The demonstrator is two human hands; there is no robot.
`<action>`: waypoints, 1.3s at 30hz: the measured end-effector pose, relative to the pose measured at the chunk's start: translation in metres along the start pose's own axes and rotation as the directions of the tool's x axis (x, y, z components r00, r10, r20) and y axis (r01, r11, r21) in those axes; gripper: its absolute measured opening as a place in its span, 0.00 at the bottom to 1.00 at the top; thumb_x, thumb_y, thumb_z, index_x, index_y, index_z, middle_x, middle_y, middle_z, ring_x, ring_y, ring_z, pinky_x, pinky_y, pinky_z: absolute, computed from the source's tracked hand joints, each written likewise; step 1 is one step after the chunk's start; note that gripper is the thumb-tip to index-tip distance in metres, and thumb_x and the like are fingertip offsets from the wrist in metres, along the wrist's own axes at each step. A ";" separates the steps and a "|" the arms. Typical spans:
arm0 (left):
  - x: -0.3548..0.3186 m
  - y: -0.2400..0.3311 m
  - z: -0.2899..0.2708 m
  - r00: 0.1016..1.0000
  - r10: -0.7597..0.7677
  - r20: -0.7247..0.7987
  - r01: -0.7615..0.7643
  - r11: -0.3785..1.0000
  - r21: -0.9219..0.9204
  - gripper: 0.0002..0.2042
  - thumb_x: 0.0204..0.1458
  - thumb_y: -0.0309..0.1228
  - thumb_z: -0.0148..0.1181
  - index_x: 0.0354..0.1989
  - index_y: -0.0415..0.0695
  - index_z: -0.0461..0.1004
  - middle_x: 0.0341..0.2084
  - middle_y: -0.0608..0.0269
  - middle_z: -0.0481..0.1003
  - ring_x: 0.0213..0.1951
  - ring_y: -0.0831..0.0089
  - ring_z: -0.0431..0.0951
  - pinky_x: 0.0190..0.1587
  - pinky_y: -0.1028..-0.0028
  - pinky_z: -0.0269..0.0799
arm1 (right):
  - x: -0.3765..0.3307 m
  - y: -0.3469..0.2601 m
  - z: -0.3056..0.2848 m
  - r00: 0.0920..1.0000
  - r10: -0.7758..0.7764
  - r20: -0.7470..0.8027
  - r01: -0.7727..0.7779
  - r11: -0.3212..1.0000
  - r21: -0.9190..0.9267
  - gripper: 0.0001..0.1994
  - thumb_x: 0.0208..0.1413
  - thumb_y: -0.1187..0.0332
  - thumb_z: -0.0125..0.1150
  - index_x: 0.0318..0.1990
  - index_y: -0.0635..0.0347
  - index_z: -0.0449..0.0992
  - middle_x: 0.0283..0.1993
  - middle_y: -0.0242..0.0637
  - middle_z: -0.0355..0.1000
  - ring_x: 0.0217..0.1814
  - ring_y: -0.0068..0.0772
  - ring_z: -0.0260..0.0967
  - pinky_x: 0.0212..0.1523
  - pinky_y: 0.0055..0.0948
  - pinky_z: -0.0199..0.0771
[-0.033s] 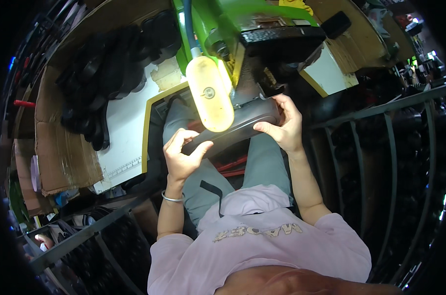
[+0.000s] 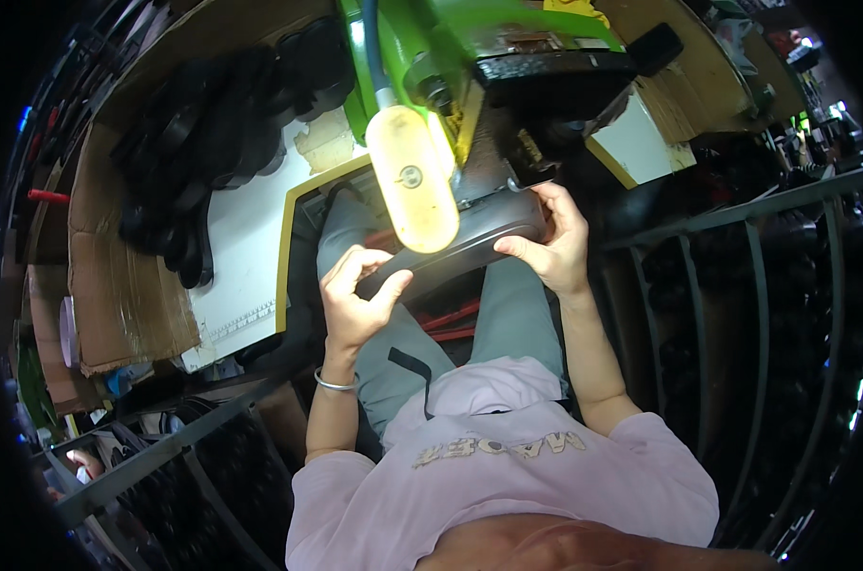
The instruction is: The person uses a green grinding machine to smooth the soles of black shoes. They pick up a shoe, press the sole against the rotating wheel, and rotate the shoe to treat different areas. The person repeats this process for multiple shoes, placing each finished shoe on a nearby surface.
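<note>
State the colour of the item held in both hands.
The held item is dark grey to black, seen best in the head view.

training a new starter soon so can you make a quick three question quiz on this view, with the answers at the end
1. True or false: the left hand and the right hand both hold the dark elongated piece.
2. Which wrist wears the pale bangle? a) right b) left c) both
3. Fill in the colour: behind the oblong yellow part stands a machine with a mostly ____ body.

Key:
1. True, one hand grips it toward each end.
2. b
3. green
</note>
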State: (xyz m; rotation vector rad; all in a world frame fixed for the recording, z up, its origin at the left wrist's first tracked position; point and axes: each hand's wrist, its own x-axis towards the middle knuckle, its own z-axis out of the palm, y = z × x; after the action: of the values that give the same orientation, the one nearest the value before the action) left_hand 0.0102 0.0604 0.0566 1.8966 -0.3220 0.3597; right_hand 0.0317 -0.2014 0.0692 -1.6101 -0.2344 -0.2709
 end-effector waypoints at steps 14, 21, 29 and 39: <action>0.041 0.000 0.021 0.926 -0.058 0.372 0.085 0.995 -0.056 0.06 0.50 0.26 0.60 0.27 0.35 0.74 0.14 0.59 0.68 0.15 0.79 0.66 0.21 0.77 0.63 | 0.002 -0.016 -0.021 0.989 -0.144 0.042 0.148 0.978 -0.147 0.34 0.30 0.77 0.81 0.51 0.64 0.72 0.42 0.31 0.69 0.45 0.24 0.68 0.48 0.23 0.70; 0.031 0.005 0.025 0.981 -0.070 0.181 0.070 0.998 0.010 0.04 0.52 0.24 0.58 0.33 0.36 0.73 0.16 0.58 0.71 0.17 0.75 0.71 0.23 0.76 0.67 | -0.005 -0.007 -0.014 0.993 -0.115 0.006 0.115 0.989 -0.096 0.34 0.30 0.75 0.81 0.51 0.63 0.72 0.43 0.32 0.70 0.46 0.24 0.69 0.48 0.23 0.70; 0.023 0.026 0.021 0.971 -0.114 0.211 0.110 0.993 0.032 0.15 0.49 0.35 0.68 0.37 0.37 0.74 0.27 0.52 0.76 0.28 0.59 0.77 0.35 0.67 0.73 | -0.010 0.010 -0.004 0.999 -0.029 -0.036 0.030 0.999 0.039 0.34 0.34 0.78 0.79 0.53 0.65 0.69 0.45 0.35 0.72 0.47 0.24 0.70 0.50 0.25 0.71; 0.015 0.003 0.021 0.992 0.031 0.119 -0.045 0.992 0.114 0.21 0.35 0.35 0.78 0.34 0.38 0.75 0.29 0.54 0.78 0.31 0.59 0.79 0.37 0.67 0.74 | -0.009 0.014 0.019 1.000 0.001 -0.030 0.003 0.993 0.118 0.35 0.37 0.77 0.78 0.55 0.67 0.66 0.45 0.39 0.73 0.47 0.26 0.70 0.49 0.26 0.71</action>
State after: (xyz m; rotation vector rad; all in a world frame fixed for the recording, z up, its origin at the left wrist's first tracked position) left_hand 0.0249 0.0385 0.0582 2.0331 -0.4237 0.2993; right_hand 0.0281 -0.1831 0.0524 -1.4884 -0.2245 -0.2768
